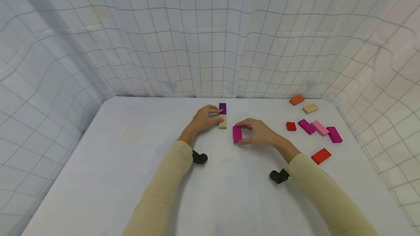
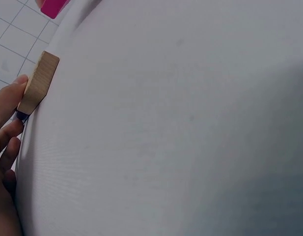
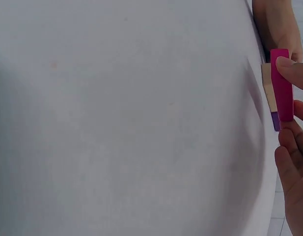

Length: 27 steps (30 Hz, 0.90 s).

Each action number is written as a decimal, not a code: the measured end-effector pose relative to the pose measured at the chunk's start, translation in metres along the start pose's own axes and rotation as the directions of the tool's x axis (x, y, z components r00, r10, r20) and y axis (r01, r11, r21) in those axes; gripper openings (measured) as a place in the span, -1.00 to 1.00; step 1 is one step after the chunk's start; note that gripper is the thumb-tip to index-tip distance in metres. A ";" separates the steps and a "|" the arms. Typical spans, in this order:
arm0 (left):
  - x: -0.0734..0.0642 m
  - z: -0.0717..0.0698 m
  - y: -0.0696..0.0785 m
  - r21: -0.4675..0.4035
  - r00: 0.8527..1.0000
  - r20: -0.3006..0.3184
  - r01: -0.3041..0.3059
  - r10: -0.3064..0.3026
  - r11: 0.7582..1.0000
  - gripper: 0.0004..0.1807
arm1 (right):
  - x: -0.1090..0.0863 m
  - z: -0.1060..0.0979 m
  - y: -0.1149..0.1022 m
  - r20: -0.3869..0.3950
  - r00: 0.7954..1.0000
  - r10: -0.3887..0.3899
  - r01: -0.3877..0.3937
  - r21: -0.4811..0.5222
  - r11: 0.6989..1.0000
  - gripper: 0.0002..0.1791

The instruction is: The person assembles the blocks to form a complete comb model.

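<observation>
Toward the back of the white table, a dark purple block [image 1: 222,107] and a plain wooden block [image 1: 222,122] lie end to end in a line. My left hand [image 1: 205,118] rests at their left side, the thumb touching the wooden block and a fingertip at the purple one. Just to the right, my right hand [image 1: 259,132] pinches a magenta block [image 1: 237,134] by its two ends, between thumb and fingers. The right wrist view shows this magenta block [image 3: 282,88] apart from the line, partly covering the wooden block [image 3: 269,86].
On the right lie an orange block [image 1: 296,100], another wooden block [image 1: 310,108], a small red block [image 1: 291,126], two magenta blocks [image 1: 306,126], a pink block [image 1: 319,128] and a larger red block [image 1: 321,156]. White grid-patterned curtains [image 1: 210,39] enclose the table.
</observation>
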<state>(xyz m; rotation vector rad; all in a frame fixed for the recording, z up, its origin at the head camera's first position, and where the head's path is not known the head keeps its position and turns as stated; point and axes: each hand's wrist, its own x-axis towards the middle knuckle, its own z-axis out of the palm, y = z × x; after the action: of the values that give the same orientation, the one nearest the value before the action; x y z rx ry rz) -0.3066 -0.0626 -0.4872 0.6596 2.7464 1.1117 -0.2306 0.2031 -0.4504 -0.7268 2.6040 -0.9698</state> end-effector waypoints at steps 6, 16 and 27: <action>0.002 0.001 0.001 0.006 1.000 -0.004 -0.006 0.006 1.000 -0.43 | 0.009 0.008 -0.009 0.011 0.999 -0.032 0.032 0.009 0.999 -0.28; -0.001 -0.001 0.003 0.006 1.000 -0.007 -0.018 0.018 1.000 -0.43 | 0.019 0.020 -0.012 0.052 0.998 -0.044 0.046 -0.037 0.998 -0.38; -0.002 0.001 0.002 0.011 1.000 -0.002 -0.010 0.010 1.000 -0.43 | 0.013 0.016 -0.015 0.073 0.997 -0.016 0.017 -0.018 1.000 -0.45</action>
<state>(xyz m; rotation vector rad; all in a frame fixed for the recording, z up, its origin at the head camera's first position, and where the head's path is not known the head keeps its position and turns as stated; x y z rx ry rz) -0.3042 -0.0620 -0.4867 0.6747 2.7560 1.0999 -0.2293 0.1776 -0.4533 -0.7747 2.5510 -0.9079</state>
